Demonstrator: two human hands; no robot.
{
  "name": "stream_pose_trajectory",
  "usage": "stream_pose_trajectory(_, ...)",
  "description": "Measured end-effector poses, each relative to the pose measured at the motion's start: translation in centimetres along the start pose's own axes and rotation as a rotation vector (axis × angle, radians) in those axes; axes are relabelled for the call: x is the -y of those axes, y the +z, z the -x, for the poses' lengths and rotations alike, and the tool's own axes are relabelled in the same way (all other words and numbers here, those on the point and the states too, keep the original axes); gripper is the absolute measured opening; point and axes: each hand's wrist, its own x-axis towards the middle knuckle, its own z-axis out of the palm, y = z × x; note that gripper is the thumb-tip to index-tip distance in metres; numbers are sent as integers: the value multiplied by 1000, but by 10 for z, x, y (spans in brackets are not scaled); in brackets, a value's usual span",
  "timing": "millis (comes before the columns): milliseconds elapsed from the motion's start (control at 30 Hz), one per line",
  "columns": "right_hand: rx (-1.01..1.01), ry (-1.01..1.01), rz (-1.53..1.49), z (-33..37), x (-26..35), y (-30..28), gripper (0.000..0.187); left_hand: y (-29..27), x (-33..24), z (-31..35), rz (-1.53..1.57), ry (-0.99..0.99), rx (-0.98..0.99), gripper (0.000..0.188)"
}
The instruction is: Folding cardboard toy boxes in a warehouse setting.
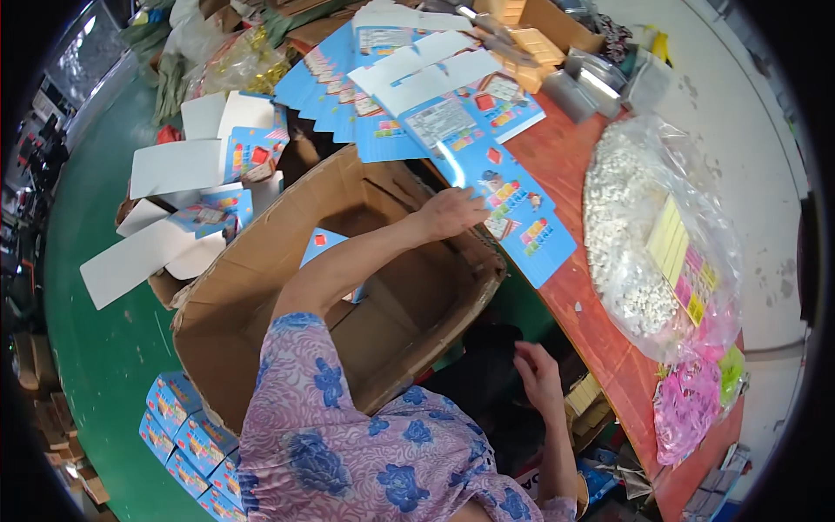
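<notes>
My left hand [452, 211] reaches across a large open cardboard box [248, 270] to the table edge. Its curled fingers are on the left edge of a flat blue printed carton [531, 235], which has a white flap and lies on the table. Beyond it fans a stack of similar flat cartons [383, 130]. My right hand [539, 374] hangs beside the table's near edge, fingers loosely bent and apart, with nothing visible in them. Inside the cardboard box lies a small blue printed carton [322, 245], partly hidden by my left forearm.
On the red table [600, 348] lie a clear bag of small white pieces [626, 217] and a pink plastic bag [687, 409]. Partly opened cartons [187, 165] are piled left of the box. Stacked blue cartons [178, 400] stand on the green floor [113, 339].
</notes>
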Motion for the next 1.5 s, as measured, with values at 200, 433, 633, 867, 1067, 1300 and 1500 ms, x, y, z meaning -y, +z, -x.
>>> stream_pose_trajectory(200, -152, -305, -41, -58, 56, -3, 15, -34, -4, -35, 166, -98, -54, 14)
stream_pose_trajectory(433, -388, -485, 300, -93, 110, -18, 24, -33, -76, -30, 129, 39, -319, 16)
stream_pose_trajectory(633, -206, -211, 822, -150, 80, 48, 64, 29, -148, -1, 717, -159, -293, 22)
stream_pose_trajectory(867, -310, -133, 1130, -178, 35, 86, 43, 59, -153, 11, 351, -72, -286, 27)
stream_pose_trajectory(1067, -496, -317, 1249, -173, 90, 50, 32, -49, -152, 6, 848, -378, 134, 32)
stream_pose_trajectory(1300, -423, -619, 936, -28, 164, -7, 41, -87, -100, 11, 2584, -1358, -872, 48)
stream_pose_trajectory(1500, -73, -512, 870, 71, 142, -18, 46, -112, -130, 33, 2648, -1241, -694, 52)
